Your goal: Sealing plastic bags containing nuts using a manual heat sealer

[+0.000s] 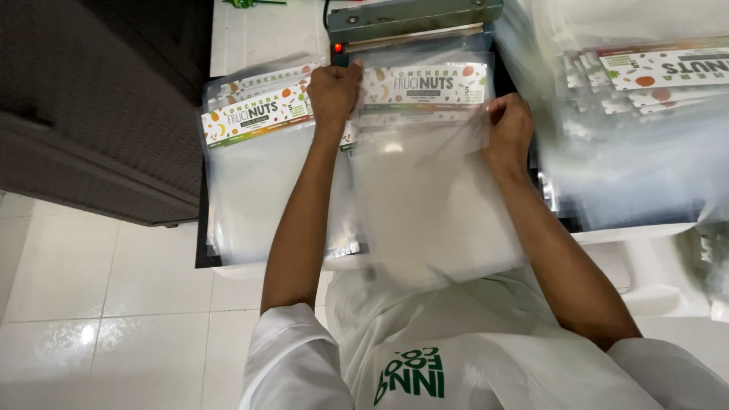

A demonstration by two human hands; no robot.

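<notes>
The white tabletop (pixel 262 30) carries everything here, set beside a dark grey cabinet (pixel 91 114) on the person's left, above a pale tiled floor (pixel 99 304). On the right lies a broad, blurred heap of clear plastic pouches with colourful printed header strips (pixel 645 129); on the left a tidier stack of the same pouches (pixel 258 175) rests with its printed ends pointing away from the person.

Between the two piles, straight ahead of the body, is the one clear plastic pouch with a printed fruit-and-nut header (pixel 425 152) that both hands hold. Its long axis runs away from the person, printed end farthest, and that far end sits just at or under the bar of a grey-green metal heat sealer (pixel 414 19) with a small red light (pixel 337 48). The left hand (pixel 332 91) pinches the pouch's upper left corner, fingers curled closed on the film; the right hand (pixel 509 129) grips the right edge a little nearer the body, so the left hand is closer to the sealer.

Whether the pouch mouth is actually inside the sealer's gap cannot be told; the film is transparent and blurred. The pouch's near end melts into the white shirt (pixel 456 342), and the fingertips are hidden. The sealer's top is cut off by the frame.
</notes>
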